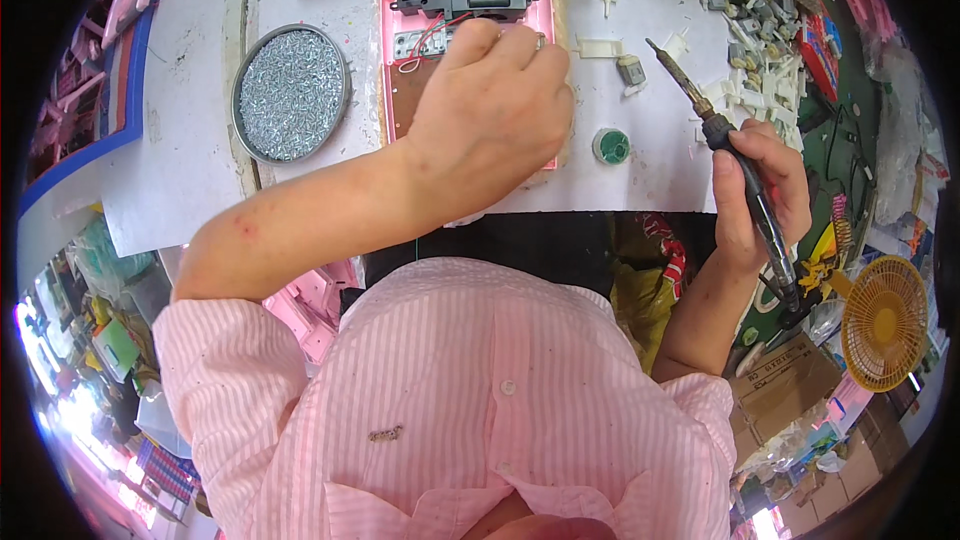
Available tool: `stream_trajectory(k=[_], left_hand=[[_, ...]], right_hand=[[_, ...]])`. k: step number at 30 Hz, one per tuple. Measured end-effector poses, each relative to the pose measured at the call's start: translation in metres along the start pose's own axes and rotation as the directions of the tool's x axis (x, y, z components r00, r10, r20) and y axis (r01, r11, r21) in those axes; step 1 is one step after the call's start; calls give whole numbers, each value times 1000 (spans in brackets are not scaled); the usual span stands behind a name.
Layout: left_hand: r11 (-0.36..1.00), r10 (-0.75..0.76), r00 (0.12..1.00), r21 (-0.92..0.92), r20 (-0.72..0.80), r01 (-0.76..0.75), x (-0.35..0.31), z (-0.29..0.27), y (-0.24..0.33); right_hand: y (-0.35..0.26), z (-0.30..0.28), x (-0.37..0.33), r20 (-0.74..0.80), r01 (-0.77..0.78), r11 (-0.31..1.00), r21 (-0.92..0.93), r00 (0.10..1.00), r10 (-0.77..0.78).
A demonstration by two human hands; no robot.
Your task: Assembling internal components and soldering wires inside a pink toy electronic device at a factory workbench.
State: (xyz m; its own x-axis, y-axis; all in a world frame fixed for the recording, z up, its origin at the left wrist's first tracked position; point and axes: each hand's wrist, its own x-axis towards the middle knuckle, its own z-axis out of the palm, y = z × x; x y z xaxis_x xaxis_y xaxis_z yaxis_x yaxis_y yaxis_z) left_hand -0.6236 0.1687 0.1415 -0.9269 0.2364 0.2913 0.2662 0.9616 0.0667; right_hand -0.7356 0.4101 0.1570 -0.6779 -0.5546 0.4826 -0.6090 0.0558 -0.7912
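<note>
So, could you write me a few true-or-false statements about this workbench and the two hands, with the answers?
1. The right hand holds a soldering iron. True.
2. The soldering iron's tip is dipped in the small green tub. False: the tip is well apart from the tub.
3. The left hand is over the pink casing. True, though what its fingertips touch is hidden.
4. The round dish is to the right of the pink casing. False: the dish, full of small metal pieces, is to its left.
5. A black part lies at the far end of the pink casing. True.
</note>
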Motion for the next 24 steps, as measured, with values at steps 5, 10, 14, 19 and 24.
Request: stream_trajectory(k=[5,10,14,19,24], left_hand=[[723,-297,955,-653,3,227,-21,-3,-21],[280,-373,824,-795,427,539,-33,-9,-31],[101,-346,776,-801,527,590,-34,-6,-33],[141,-322,799,-808,508,571,-36,-4,-36],[227,-341,818,-804,463,549,-34,-10,-27]], right_hand=[[-5,10,-3,-42,-53,998,19,998,53],[-18,59,6,13,-213,963,167,977,214],[-12,104,12,129,-175,975,138,979,158],[-11,118,19,139,-176,976,126,978,159],[-15,111,11,106,-122,992,-13,987,123]])
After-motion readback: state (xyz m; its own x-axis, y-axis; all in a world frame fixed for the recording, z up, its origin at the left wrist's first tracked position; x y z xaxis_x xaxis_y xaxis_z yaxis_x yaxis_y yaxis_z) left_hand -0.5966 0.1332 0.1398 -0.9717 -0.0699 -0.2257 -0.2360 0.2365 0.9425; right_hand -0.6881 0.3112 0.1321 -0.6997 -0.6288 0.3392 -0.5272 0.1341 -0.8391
